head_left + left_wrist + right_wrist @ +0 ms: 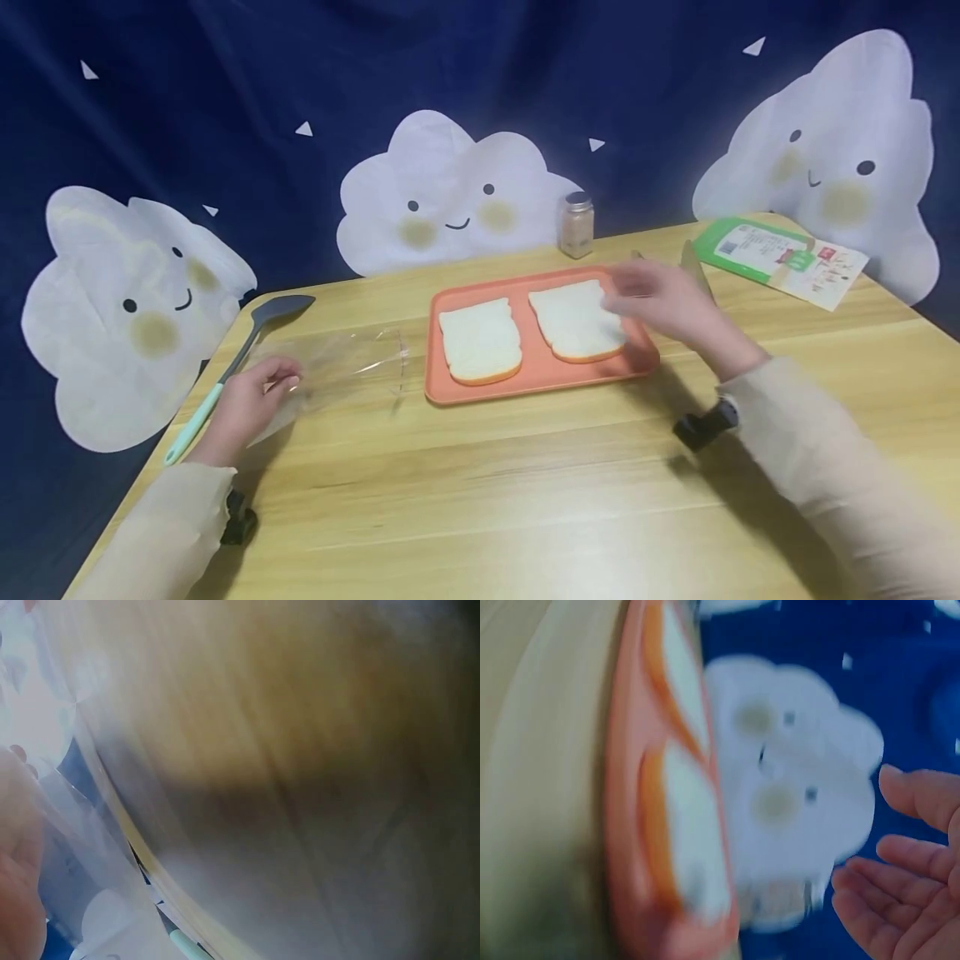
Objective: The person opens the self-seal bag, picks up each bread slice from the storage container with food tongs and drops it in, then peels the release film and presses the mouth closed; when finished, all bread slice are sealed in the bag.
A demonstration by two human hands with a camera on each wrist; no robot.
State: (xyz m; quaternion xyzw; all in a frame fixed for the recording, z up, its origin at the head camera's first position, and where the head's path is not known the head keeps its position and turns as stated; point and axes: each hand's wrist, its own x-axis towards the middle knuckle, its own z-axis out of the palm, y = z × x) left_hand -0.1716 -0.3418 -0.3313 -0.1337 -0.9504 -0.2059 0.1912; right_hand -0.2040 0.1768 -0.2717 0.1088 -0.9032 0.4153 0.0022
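Note:
My left hand [251, 400] pinches a clear plastic bag [345, 362] at its left end, over the left side of the table. Part of the bag [82, 847] also shows beside the fingers in the left wrist view. Two slices of white bread, the left one [480, 342] and the right one [573, 321], lie side by side on an orange-red tray [468, 393]. Over the tray's right end hovers my right hand [667, 304], slightly blurred. In the right wrist view its fingers [877, 900] are spread and loosely bent, with nothing between them.
A dark spatula with a mint handle [197, 421] lies along the left edge. Behind the tray stands a small capped jar [577, 227]. A green and white packet [780, 258] lies at the back right. Beside the right hand is a brownish object [697, 271], partly hidden.

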